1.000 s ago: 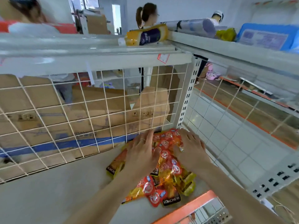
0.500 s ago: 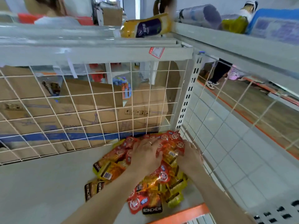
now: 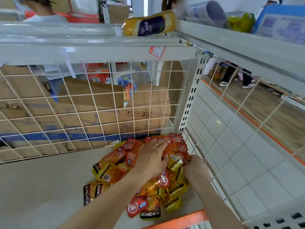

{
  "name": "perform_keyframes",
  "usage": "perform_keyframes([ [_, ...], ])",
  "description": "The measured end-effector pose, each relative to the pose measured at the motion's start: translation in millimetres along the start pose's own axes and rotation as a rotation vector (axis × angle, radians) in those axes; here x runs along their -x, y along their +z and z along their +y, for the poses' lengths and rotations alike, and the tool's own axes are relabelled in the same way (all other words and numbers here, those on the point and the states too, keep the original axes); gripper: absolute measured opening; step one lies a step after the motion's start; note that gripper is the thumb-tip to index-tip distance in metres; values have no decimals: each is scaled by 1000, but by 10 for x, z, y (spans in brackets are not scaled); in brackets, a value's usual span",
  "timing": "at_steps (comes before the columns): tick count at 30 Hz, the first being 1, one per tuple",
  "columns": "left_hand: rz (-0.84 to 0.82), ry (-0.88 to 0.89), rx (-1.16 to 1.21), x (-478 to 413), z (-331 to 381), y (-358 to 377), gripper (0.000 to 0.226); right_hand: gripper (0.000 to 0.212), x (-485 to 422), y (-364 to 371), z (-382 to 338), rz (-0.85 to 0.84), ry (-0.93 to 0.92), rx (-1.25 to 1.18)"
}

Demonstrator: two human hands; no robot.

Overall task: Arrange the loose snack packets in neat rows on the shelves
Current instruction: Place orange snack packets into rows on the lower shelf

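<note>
A loose heap of red, orange and yellow snack packets (image 3: 115, 172) fills the back right corner of the grey shelf (image 3: 41, 187). My left hand (image 3: 151, 158) lies flat on top of the heap, fingers spread, a ring on one finger. My right hand (image 3: 195, 166) is at the heap's right edge by the wire side panel, fingers curled onto packets there. Several packets labelled KONCHEW (image 3: 150, 214) have slid toward the shelf's orange front edge (image 3: 179, 219).
A white wire grid (image 3: 82, 104) backs the shelf, with cardboard boxes (image 3: 92, 116) behind it. A perforated upright post (image 3: 189, 100) and a wire side panel (image 3: 231, 129) close the right side. A yellow bag (image 3: 150, 24) lies on the shelf above. People stand beyond.
The heap has spread out to the left and front. My left hand stays pressed on top, while my right hand has slid down to the heap's right edge. The camera has come closer.
</note>
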State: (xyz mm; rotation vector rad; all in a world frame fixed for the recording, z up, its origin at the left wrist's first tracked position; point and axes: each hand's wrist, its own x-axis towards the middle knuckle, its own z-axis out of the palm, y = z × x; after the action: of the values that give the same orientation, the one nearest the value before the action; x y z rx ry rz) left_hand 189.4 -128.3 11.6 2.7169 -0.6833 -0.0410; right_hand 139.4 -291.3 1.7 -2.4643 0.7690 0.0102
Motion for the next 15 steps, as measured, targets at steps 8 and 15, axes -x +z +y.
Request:
perform_keyframes([
  [8, 39, 83, 44, 96, -24, -24, 50, 13, -30, 20, -18, -16, 5, -86],
  [15, 63, 108, 102, 142, -41, -19, 48, 16, -4, 72, 10, 93, -6, -122],
])
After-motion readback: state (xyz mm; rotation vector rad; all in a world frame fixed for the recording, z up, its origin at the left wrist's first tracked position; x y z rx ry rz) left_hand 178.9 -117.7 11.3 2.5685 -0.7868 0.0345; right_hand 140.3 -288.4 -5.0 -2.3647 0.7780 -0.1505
